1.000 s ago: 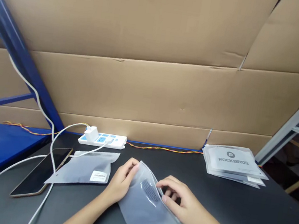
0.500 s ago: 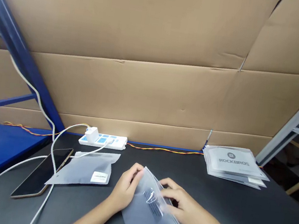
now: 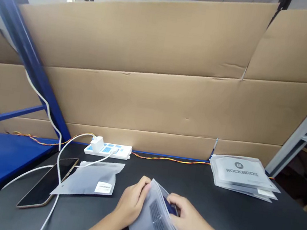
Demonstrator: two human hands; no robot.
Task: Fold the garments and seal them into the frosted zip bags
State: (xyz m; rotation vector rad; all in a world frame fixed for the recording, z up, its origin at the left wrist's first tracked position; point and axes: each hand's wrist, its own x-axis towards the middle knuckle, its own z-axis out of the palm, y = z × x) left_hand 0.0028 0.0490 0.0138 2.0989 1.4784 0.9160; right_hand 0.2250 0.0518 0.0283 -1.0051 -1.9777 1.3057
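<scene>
A frosted plastic zip bag (image 3: 154, 223) with dark printed text lies tilted in front of me. My left hand (image 3: 132, 200) pinches its upper left corner between thumb and fingers. At the bag's opening along the right edge, my right hand (image 3: 188, 218) has its fingers curled around a dark blue item (image 3: 171, 206), which shows between the bag's edges. Most of that item is hidden by the bag and my fingers, so its kind cannot be made out. The slider end of the bag points toward the lower right.
Another frosted bag (image 3: 90, 180) with a white label lies left, beside a phone (image 3: 47, 183) and white cables. Behind stands a power strip (image 3: 109, 150). A stack of ROCKBROS bags (image 3: 241, 172) and a pen (image 3: 214, 147) are at the back right. Cardboard (image 3: 149, 103) walls the rear.
My right hand has closed at the bag's opening, and the dark blue item now shows there. The left hand keeps its corner grip. The whole view has tipped slightly upward.
</scene>
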